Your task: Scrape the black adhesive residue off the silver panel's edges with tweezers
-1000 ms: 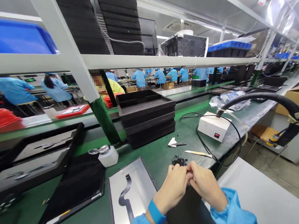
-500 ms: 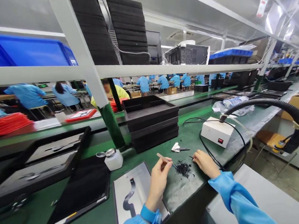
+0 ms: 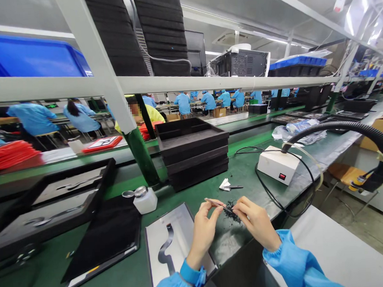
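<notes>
In the head view my left hand [image 3: 203,229] is closed round slim tweezers [image 3: 212,201], their pale rear end sticking up past the fingers. My right hand [image 3: 255,222] is pinched at the tip of the tweezers; a small dark piece seems to be between its fingertips, too small to name. Behind and below both hands lies a heap of black scraps [image 3: 231,214], partly covered by them. Left of my left wrist rests a flat panel [image 3: 179,220] with a silver-grey back and a curved dark ribbon cable [image 3: 164,250].
A white pump bottle [image 3: 145,201] stands behind the panel, beside black screens [image 3: 103,240]. Stacked black trays [image 3: 195,156] are at the back. White paper [image 3: 224,184] lies past the scraps. A white box [image 3: 277,166] with cable and black hose [image 3: 343,127] sits right.
My right hand has moved left, from the right side of the scraps to the tip of the tweezers. My left hand has stayed almost in place. The view has shifted slightly.
</notes>
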### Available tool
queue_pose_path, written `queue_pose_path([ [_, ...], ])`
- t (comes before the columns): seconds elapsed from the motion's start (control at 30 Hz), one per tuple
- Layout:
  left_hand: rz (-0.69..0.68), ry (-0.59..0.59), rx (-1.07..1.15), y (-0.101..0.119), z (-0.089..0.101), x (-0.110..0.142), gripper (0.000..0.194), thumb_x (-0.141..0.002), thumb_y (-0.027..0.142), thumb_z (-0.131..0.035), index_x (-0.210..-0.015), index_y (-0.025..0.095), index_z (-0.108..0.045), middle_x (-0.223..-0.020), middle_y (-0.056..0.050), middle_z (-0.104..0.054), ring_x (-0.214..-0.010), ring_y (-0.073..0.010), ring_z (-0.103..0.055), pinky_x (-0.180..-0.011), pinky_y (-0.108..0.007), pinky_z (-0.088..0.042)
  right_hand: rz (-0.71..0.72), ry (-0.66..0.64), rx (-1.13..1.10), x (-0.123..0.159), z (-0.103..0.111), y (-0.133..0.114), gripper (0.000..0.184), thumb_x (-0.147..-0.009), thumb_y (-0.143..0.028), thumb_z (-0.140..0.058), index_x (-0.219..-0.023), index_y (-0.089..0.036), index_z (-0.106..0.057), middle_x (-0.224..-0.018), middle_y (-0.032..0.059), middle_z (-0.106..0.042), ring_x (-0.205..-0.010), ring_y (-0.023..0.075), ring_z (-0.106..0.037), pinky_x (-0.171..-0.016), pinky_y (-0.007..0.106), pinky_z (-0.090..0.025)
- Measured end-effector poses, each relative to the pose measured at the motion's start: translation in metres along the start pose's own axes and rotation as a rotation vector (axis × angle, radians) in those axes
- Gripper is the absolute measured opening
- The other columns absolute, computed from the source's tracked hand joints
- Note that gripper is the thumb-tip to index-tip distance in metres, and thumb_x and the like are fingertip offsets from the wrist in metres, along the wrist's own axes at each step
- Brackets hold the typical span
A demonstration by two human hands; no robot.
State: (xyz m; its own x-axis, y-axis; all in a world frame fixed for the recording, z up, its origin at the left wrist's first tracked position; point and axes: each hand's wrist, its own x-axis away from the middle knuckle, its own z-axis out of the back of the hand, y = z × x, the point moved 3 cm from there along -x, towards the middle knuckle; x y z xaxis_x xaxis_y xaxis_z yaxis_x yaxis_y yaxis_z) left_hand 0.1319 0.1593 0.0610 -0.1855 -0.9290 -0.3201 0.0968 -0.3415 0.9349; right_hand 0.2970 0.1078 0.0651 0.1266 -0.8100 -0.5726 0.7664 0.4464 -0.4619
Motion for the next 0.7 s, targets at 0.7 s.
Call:
queue_pose_path([
  [0.7,-0.318,0.399,-0.125,0.028,0.05,-0.007,0.025,-0.098,0.037,-0.048,-0.095,0.021,-0.067,-0.099,-0.005,-0.072,-0.101,-0.0216,-0.065,-0.094,-0.037,-0.046,-0.05,-0.073,0.284,0.006,0.013,0.049,0.036,-0.102,-0.027,-0.039,-0.081,-0.023,-0.068,-0.075,0.0051,-0.068,-0.072,0.0197,-0.066,-0.061,0.026,-0.044],
])
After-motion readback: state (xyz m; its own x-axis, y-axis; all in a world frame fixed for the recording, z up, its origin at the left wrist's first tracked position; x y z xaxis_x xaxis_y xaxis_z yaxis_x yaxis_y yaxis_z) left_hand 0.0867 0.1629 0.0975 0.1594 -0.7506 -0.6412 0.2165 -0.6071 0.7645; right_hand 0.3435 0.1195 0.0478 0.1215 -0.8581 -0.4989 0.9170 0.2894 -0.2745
